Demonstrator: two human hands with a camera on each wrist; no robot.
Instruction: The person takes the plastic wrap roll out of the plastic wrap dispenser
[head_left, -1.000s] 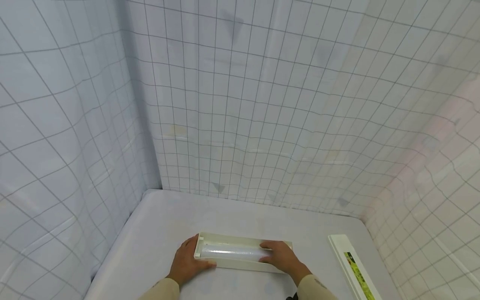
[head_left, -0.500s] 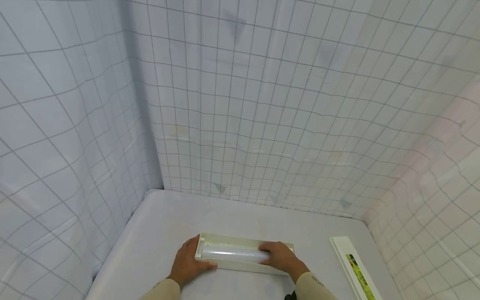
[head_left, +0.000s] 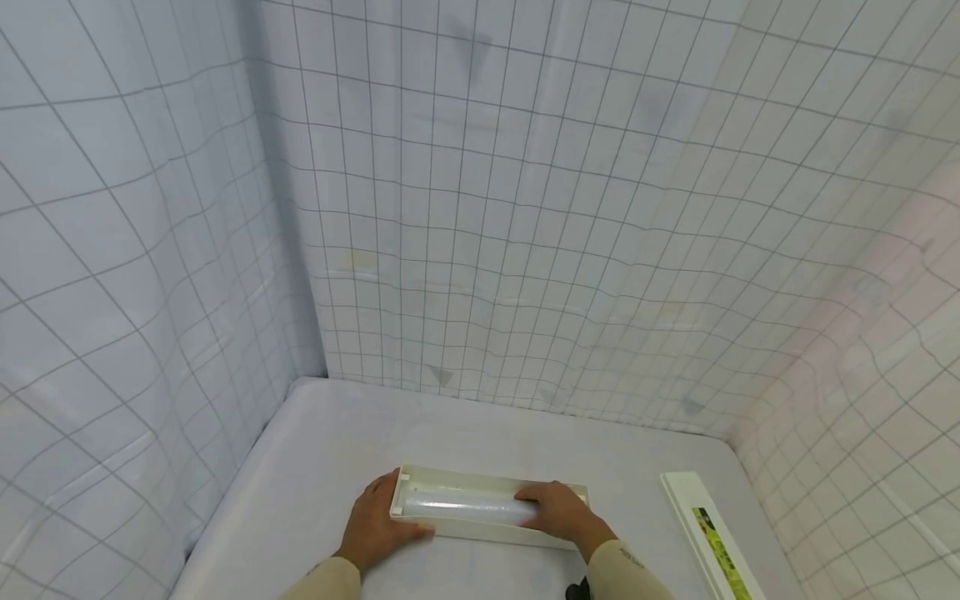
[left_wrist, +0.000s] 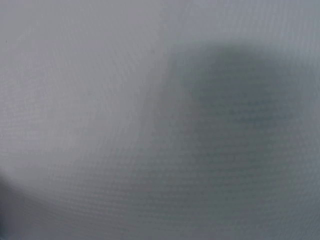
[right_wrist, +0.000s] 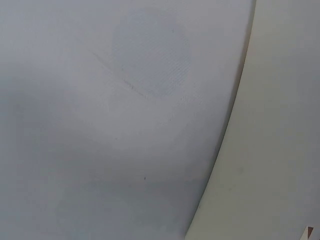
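A long cream dispenser box [head_left: 480, 532] lies lid-off on the cloth-covered table in the head view. Inside it sits a shiny, translucent roll of plastic wrap [head_left: 457, 506]. My left hand [head_left: 375, 521] grips the box's left end, its thumb along the front wall and its fingers round the far side. From the right, my right hand [head_left: 561, 512] reaches over the box with its fingers curled over the roll; its thumb tip is hidden down inside. A plain cream wall of the box [right_wrist: 265, 125] fills the right side of the right wrist view.
A long white lid [head_left: 693, 500] with a yellow-green label lies slanted at the table's right. Beside my right sleeve is a small black object [head_left: 577, 591]. White grid-patterned curtains [head_left: 480, 208] close in the back and both sides. The left wrist view shows only shadowed cloth [left_wrist: 100, 100].
My right fingers have shifted slightly left along the roll, and the thumb has sunk out of sight into the box. My left hand keeps its grip on the box.
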